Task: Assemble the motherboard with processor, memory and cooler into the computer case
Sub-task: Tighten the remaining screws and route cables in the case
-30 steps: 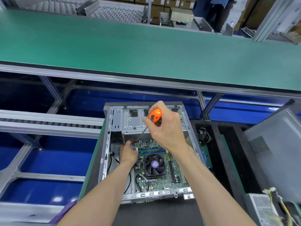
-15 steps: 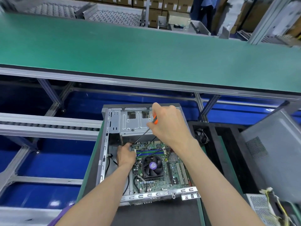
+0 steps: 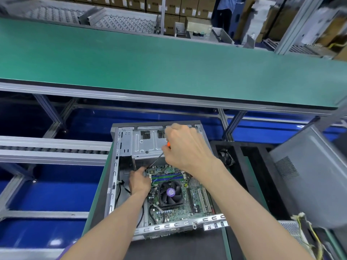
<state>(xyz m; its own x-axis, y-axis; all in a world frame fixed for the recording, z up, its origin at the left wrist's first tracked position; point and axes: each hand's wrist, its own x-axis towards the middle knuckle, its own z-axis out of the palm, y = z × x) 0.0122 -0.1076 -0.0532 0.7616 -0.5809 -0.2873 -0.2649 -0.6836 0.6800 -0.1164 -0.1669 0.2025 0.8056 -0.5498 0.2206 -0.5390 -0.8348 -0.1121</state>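
Observation:
An open grey computer case (image 3: 124, 145) lies flat in front of me. Inside it sits the green motherboard (image 3: 174, 209) with a black cooler fan (image 3: 170, 192) and blue and green memory slots (image 3: 167, 177). My right hand (image 3: 185, 149) grips an orange-handled screwdriver (image 3: 168, 144); its thin shaft slants down-left to the board's far left corner. My left hand (image 3: 139, 182) rests at that corner, its fingertips meeting the screwdriver tip. The tip itself is hidden by my fingers.
A long green conveyor belt (image 3: 150, 59) runs across behind the case. A roller rail (image 3: 52, 149) lies to the left. On the right are a black foam tray (image 3: 242, 162) and a grey case cover (image 3: 309, 175). Loose wires (image 3: 308, 233) hang at bottom right.
My right hand has closed further over the orange handle, hiding most of it. The screwdriver and my left hand stay at the board's far left corner.

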